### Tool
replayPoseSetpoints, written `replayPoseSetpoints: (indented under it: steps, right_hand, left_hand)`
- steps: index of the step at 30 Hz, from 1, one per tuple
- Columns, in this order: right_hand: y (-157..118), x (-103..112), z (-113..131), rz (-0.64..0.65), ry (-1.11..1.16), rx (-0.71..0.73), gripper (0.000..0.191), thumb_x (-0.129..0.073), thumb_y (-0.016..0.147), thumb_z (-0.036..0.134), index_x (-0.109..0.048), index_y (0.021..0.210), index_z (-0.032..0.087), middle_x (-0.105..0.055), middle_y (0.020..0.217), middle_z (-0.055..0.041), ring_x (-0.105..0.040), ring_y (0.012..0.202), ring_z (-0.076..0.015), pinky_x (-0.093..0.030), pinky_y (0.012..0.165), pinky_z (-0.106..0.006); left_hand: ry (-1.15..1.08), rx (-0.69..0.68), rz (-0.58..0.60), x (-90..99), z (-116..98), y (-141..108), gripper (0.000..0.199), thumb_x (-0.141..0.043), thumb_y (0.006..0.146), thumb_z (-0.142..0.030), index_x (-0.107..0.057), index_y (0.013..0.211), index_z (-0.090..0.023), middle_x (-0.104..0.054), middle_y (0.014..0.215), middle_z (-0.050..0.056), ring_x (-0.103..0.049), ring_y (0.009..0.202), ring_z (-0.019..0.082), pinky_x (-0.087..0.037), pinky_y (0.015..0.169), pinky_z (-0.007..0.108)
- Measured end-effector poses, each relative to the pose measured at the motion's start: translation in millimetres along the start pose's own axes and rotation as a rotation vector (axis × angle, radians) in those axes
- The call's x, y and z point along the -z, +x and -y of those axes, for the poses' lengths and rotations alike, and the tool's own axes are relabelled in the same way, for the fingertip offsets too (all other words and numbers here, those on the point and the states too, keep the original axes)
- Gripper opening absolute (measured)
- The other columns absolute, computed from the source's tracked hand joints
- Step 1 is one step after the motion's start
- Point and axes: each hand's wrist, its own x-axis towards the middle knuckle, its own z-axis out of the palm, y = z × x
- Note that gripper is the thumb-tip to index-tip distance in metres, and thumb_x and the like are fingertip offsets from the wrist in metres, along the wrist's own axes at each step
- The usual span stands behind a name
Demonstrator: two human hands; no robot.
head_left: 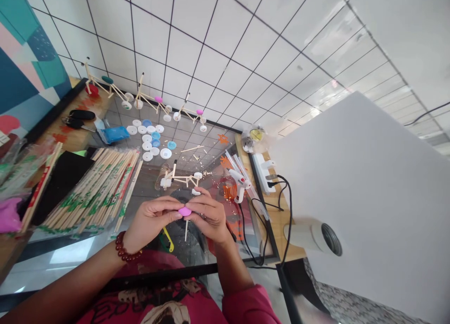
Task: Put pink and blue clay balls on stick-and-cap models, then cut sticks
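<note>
My left hand [153, 217] and my right hand [207, 216] meet in front of me, their fingertips pinching a pink round cap [184, 211] from both sides. A thin wooden stick [186, 230] points down from under the cap. A red bead bracelet [126, 247] circles my left wrist. Just beyond my hands, a small model of wooden sticks with white round caps [179, 177] lies on the glass tabletop [140, 263]. A white hot glue gun [239, 183] rests beyond my right hand, out of contact with it.
Bundled wooden chopsticks [94, 188] lie to the left. Several loose caps [147, 139] and several stick models [151, 101] spread across the far table. Black cords run from a white power strip [262, 171]. A large white board [358, 197] blocks the right side.
</note>
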Motion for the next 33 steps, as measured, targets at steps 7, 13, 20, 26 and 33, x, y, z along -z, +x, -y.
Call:
replayPoseSetpoints:
  steps: [7,13,20,26,33]
  right_hand:
    - [0.5,-0.8,0.5,-0.048,-0.026,-0.024,0.024,-0.077,0.086,0.025,-0.073,0.11,0.027,-0.079,0.092,-0.0021,-0.074,0.081,-0.0144,-0.051,0.11,-0.046]
    - [3.2,-3.3,3.4,-0.022,-0.03,0.004,0.022,-0.078,0.086,0.027,-0.073,0.107,0.026,-0.079,0.091,-0.0019,-0.074,0.08,-0.0139,-0.051,0.108,-0.044]
    - [3.6,-2.4,4.8,-0.02,-0.073,0.002,0.02,-0.072,0.087,0.018,-0.071,0.105,0.026,-0.076,0.09,-0.0008,-0.072,0.082,-0.0132,-0.048,0.111,-0.044]
    - [7.9,-5.6,9.1,0.006,-0.129,0.048,0.023,-0.076,0.085,0.02,-0.07,0.106,0.025,-0.073,0.096,-0.0035,-0.071,0.089,-0.0147,-0.049,0.109,-0.045]
    - [-49.4,63.7,35.4,-0.632,-0.604,0.049,0.046,-0.08,0.082,0.031,-0.063,0.124,0.025,-0.068,0.11,-0.0101,-0.068,0.106,-0.029,-0.056,0.1,-0.057]
  left_hand:
    - [-0.169,0.184,-0.036,-2.9,2.4,-2.0,0.03,-0.089,0.068,-0.029,-0.083,0.097,-0.021,-0.08,0.078,0.005,-0.073,0.069,0.016,-0.061,0.067,0.026]
    - [-0.082,0.187,-0.013,-2.4,-2.4,-1.7,0.024,-0.087,0.07,-0.037,-0.084,0.088,-0.02,-0.082,0.089,0.009,-0.076,0.079,0.02,-0.063,0.074,0.029]
    - [-0.115,0.242,-0.007,-3.3,0.7,-3.6,0.032,-0.081,0.076,-0.043,-0.083,0.095,-0.017,-0.08,0.077,0.008,-0.072,0.067,0.018,-0.061,0.069,0.03]
    - [-0.133,0.246,-0.032,-5.1,-0.3,-2.7,0.025,-0.089,0.067,-0.035,-0.082,0.084,-0.018,-0.077,0.071,0.003,-0.065,0.062,0.012,-0.055,0.06,0.021]
    - [-0.131,0.302,-0.086,-0.6,-1.8,-7.1,0.028,-0.088,0.069,-0.04,-0.082,0.087,-0.019,-0.08,0.081,0.006,-0.071,0.07,0.014,-0.058,0.069,0.023]
